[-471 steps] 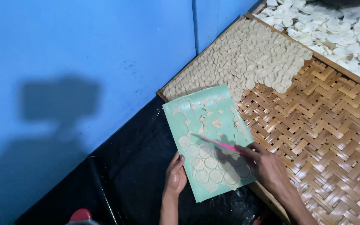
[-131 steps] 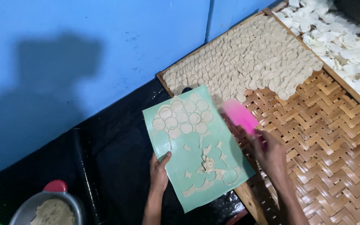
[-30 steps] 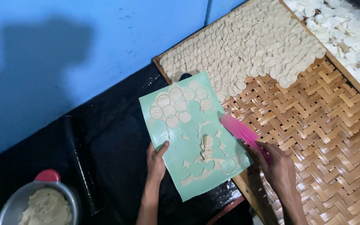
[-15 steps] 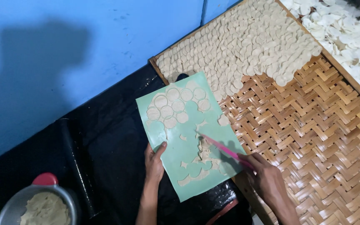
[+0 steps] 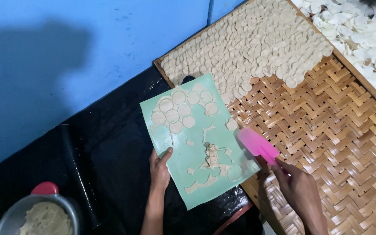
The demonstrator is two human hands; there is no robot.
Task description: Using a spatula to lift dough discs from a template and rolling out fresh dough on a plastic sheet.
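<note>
The green mat [image 5: 196,143] lies flat on the black sheet [image 5: 109,143], its far corner at 12 o'clock touching the woven bamboo tray [image 5: 336,143] and its 3 o'clock edge overlapping the tray's wooden frame. It looks thin, light and floppy, so you should expect it to sag if you lift it by one corner; the bare strip along the 9 o'clock edge is the safest place to hold.

Your left hand [image 5: 159,167] already rests there, fingers flat and spread on that edge, pinning rather than gripping.

On the mat, a cluster of pale dough discs [image 5: 181,106] sits toward 11 o'clock, while torn dough scraps [image 5: 212,159] are gathered near the centre and trail toward 6 o'clock. Both look soft, sticky and easily torn, so treat them gently.

At 3 o'clock your right hand [image 5: 299,189] is closed around the handle of the pink scraper [image 5: 257,143], whose blade hovers at the mat's edge; I judge the blade stiff but slightly flexible.

Beyond it, the tray carries many rows of similar discs [image 5: 249,48].
</note>
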